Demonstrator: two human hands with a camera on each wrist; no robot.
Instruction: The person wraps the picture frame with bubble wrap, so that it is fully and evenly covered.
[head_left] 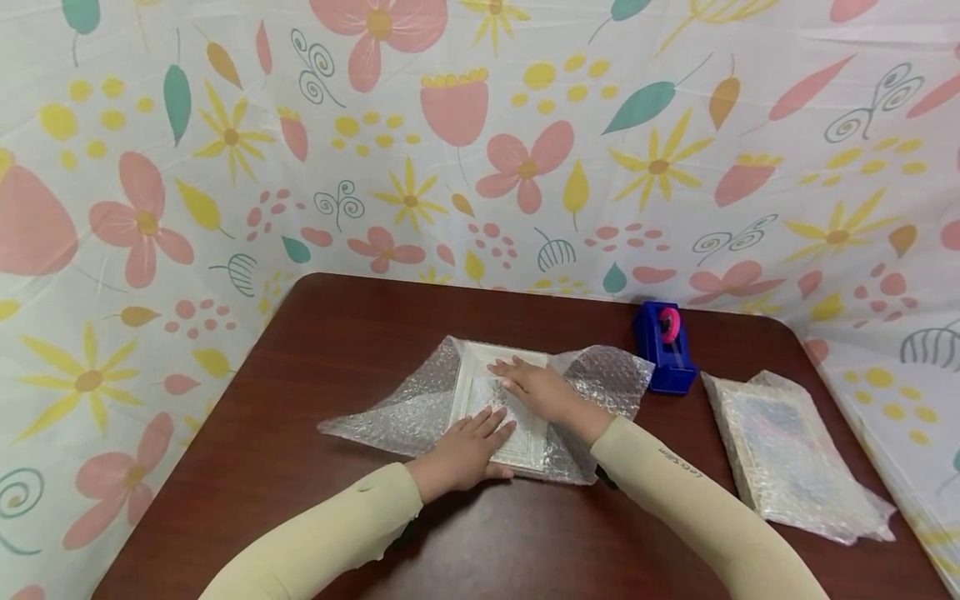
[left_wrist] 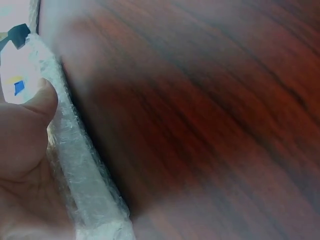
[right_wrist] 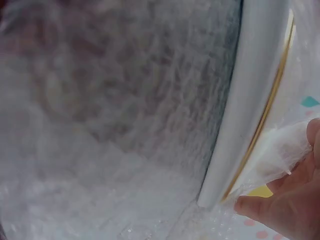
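A white picture frame (head_left: 534,446) lies on a spread sheet of bubble wrap (head_left: 401,417) in the middle of the table. My left hand (head_left: 468,454) rests on its near left part with fingers spread. In the left wrist view the thumb of that hand (left_wrist: 25,140) lies along the wrapped near edge (left_wrist: 85,175). Across the upper part of the frame lies my right hand (head_left: 542,390), its fingers stretched to the left. The right wrist view shows the frame's white side (right_wrist: 242,100) with a gold line, and the right hand (right_wrist: 295,205) beside loose clear wrap.
A blue tape dispenser (head_left: 666,350) with a pink core stands at the back right. In front of it, along the right side, lies a bubble-wrapped flat package (head_left: 798,454). A flower-patterned curtain (head_left: 480,167) hangs behind and beside the dark brown table (head_left: 300,358).
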